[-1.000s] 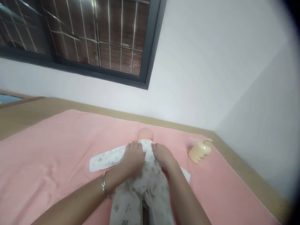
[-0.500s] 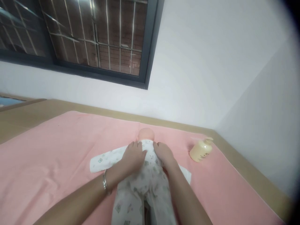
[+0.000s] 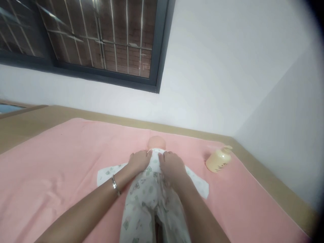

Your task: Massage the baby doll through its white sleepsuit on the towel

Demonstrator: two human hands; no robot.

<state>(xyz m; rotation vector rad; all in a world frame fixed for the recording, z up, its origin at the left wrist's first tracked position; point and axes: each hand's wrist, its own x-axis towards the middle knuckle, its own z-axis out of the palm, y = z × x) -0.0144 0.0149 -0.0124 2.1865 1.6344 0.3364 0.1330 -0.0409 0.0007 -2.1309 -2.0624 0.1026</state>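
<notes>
- Sits farther out than half a second ago with the left hand [image 3: 139, 161], now over one shoulder of the doll [image 3: 148, 189] stretched on the pink cloth [image 3: 73, 155].
- Reaches further in with the right hand [image 3: 173, 166], baring more sleeve [image 3: 199, 183].
- Seems to shift contact across the upper body.
- Bends both over the doll; cannot tell pinching from resting.

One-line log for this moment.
left hand: on patterned garment | right hand: on same garment | pump bottle: on pink cloth
</notes>
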